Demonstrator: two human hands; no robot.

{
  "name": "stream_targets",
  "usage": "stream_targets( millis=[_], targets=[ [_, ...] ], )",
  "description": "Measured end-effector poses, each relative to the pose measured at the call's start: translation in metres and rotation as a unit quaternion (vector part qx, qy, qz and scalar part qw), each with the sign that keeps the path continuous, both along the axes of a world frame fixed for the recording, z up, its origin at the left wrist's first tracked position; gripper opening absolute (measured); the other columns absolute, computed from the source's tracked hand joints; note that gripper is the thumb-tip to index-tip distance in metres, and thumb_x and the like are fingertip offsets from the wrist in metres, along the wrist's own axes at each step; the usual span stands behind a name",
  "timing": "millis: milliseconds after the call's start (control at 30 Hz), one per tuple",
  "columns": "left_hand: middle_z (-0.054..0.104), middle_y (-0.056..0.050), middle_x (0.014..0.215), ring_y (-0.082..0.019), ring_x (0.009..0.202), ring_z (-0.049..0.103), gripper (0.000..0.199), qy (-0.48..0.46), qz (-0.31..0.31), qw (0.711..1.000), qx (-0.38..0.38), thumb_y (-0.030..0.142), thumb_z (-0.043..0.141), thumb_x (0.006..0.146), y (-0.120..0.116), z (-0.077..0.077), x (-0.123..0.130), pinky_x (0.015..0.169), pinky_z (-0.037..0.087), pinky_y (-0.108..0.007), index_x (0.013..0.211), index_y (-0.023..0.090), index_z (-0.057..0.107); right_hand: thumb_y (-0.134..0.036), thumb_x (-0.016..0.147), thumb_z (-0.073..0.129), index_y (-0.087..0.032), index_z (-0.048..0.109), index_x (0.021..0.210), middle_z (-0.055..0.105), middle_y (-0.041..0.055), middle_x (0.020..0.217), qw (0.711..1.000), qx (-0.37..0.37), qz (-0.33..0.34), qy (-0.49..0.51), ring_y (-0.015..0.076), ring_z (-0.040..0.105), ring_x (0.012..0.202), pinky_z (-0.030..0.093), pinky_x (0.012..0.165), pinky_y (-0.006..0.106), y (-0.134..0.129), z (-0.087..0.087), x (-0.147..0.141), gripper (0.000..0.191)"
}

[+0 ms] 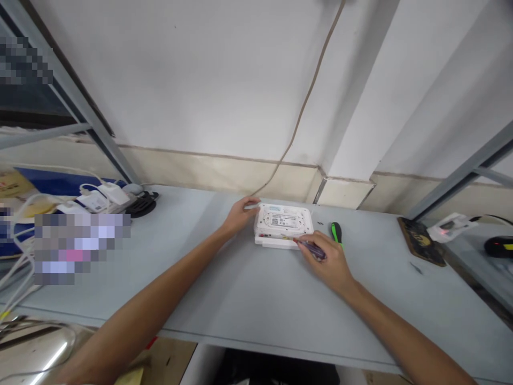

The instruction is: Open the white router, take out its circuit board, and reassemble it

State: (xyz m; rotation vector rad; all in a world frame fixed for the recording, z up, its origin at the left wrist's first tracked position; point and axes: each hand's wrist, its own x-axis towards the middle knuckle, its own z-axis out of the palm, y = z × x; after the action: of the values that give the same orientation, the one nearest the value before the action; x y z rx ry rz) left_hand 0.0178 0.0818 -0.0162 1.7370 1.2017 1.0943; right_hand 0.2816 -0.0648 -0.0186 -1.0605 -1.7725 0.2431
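Observation:
A white router [284, 218] lies with its labelled underside up on the grey-blue table, with ports and a lip along its near side. My left hand [242, 213] grips its left end near the far corner, fingers closed against the casing. In my right hand [329, 259] is a screwdriver with a dark purple translucent handle [316, 250]. Its shaft points left along the router's near edge, at a seam by the front lip; whether the tip is inside the gap is too small to tell. Just right of the router rests a green and black tool handle [336, 233].
On the left stands a power strip with white chargers [96, 199] and cables, beside a black round base [142, 206]. To the right are a dark wooden board [420, 241], a white device with a red light [448, 226] and a yellow-black item [500, 247]. Metal frame posts flank the table.

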Motion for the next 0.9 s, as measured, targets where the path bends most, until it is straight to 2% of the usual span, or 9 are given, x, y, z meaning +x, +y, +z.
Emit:
stream_targets(
  millis=[100, 200, 367, 667, 900],
  targets=[
    [0.068, -0.007, 0.141, -0.025, 0.119, 0.07, 0.039, 0.008, -0.054, 0.998, -0.01, 0.04, 0.07, 0.085, -0.0072, -0.0003, 0.0062, 0.101, 0.06, -0.04, 0.121, 0.024, 0.07, -0.029, 0.099, 0.061, -0.022, 0.076, 0.099, 0.073, 0.0049, 0.086, 1.0, 0.005, -0.016, -0.007, 0.0168, 0.067, 0.074, 0.055, 0.069, 0.03, 0.0006, 0.0, -0.0007, 0.016],
    [0.065, -0.007, 0.146, -0.026, 0.122, 0.069, 0.046, 0.018, -0.075, 0.997, -0.016, 0.042, 0.073, 0.084, -0.0092, -0.0012, 0.0071, 0.102, 0.06, -0.041, 0.126, 0.025, 0.068, -0.027, 0.099, 0.061, -0.023, 0.076, 0.098, 0.074, 0.0039, 0.086, 1.0, 0.005, -0.024, -0.012, 0.0164, 0.068, 0.073, 0.055, 0.068, 0.03, 0.0007, -0.0005, -0.0007, 0.015],
    [0.064, -0.007, 0.146, -0.026, 0.122, 0.069, 0.047, 0.046, -0.086, 0.995, 0.002, 0.046, 0.069, 0.087, -0.0059, -0.0047, 0.0054, 0.099, 0.061, -0.037, 0.129, 0.025, 0.067, -0.023, 0.099, 0.061, -0.024, 0.075, 0.099, 0.076, 0.0045, 0.091, 0.999, 0.025, -0.008, -0.021, 0.0176, 0.07, 0.078, 0.056, 0.072, 0.031, -0.0002, -0.0027, -0.0002, 0.014],
    [0.062, -0.007, 0.146, -0.025, 0.118, 0.069, 0.042, 0.057, -0.081, 0.995, 0.005, 0.04, 0.067, 0.087, -0.0084, -0.0039, 0.0075, 0.099, 0.061, -0.038, 0.127, 0.024, 0.066, -0.022, 0.098, 0.063, -0.023, 0.074, 0.099, 0.076, 0.0039, 0.089, 1.0, 0.022, -0.004, -0.014, 0.0174, 0.07, 0.078, 0.055, 0.072, 0.031, -0.0007, -0.0046, -0.0001, 0.011],
    [0.061, -0.007, 0.146, -0.025, 0.129, 0.063, 0.04, 0.071, -0.097, 0.992, 0.025, 0.04, 0.063, 0.09, -0.0082, -0.0031, 0.008, 0.112, 0.052, -0.04, 0.126, 0.023, 0.065, -0.022, 0.098, 0.063, -0.022, 0.074, 0.102, 0.075, 0.0041, 0.09, 1.0, 0.013, -0.001, -0.015, 0.0167, 0.07, 0.079, 0.055, 0.072, 0.03, -0.0042, -0.0046, -0.0018, 0.012]
  ],
)
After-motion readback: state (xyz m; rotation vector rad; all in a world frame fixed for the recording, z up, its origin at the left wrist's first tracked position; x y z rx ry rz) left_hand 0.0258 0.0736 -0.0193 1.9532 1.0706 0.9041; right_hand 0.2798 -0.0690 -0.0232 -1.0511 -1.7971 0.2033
